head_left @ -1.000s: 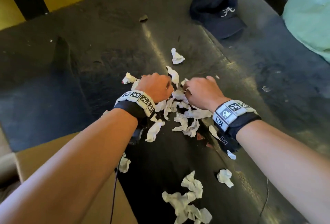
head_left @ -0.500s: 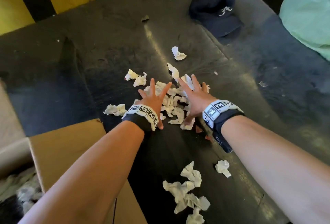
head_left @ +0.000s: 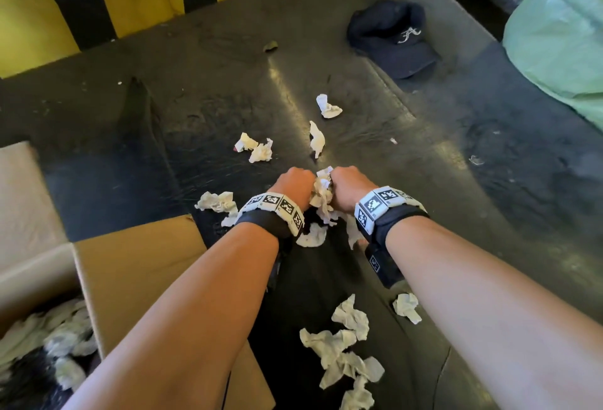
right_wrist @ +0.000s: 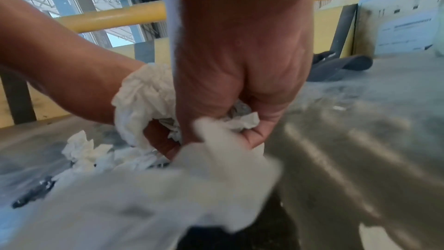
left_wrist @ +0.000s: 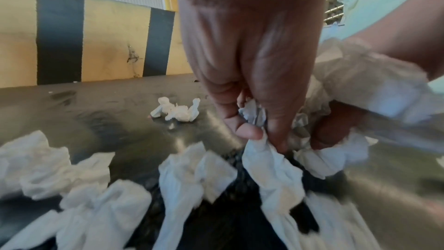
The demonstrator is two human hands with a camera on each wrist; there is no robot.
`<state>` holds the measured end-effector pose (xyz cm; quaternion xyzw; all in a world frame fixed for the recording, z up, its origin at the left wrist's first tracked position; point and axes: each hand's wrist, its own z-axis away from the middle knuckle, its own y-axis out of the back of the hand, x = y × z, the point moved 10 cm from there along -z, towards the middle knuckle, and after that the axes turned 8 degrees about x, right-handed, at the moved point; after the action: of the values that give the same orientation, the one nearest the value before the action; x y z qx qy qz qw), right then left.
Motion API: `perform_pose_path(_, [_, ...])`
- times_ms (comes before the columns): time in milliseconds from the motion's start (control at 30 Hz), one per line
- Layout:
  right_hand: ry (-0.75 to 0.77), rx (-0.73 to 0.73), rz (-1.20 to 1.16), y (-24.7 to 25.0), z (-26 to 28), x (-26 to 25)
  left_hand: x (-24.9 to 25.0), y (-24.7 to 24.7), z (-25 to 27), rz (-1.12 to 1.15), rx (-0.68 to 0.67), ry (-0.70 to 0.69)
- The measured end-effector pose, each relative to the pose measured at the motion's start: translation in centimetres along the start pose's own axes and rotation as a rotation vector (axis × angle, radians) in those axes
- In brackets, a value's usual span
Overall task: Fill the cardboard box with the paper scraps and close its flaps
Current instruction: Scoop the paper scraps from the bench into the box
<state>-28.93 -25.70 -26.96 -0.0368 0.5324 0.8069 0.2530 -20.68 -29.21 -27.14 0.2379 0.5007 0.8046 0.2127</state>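
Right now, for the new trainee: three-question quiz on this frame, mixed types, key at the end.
1. True or false: both hands grip paper scraps.
2. Where is the cardboard box relative to the left hand? A) nearer the person, to the left B) beyond it, beside the cap C) right of the right hand
3. Fill in: the dark ___ lies far right on the floor.

Key:
1. True: left hand and right hand clutch one bunch of paper scraps between them.
2. A; its flaps are open.
3. Cap.

dark cap (head_left: 396, 39), white script "A"
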Motion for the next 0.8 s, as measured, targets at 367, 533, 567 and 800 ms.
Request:
perform_pose_path(367, [0.096,0.107,0.051,11.7,9.2,-9.5,-2.0,13.7,10.3,-0.069,0.182,0.054])
perform_pose_path(533, [0.234,0.160,0.043,14.7,15.3,-18.8,-6.3,19.6,20.0,0.032,0.296,0.213])
perform_pose_path(567, [0.255,0.167,0.041,14.8,16.6,-20.7,-7.1,20.4,22.2,0.034,0.313,0.223])
perform_pose_path(800, [0.427,0.102,0.071,9.0,24.3,-33.7,-16.3,20.8,37.7,0.080,0.373,0.460])
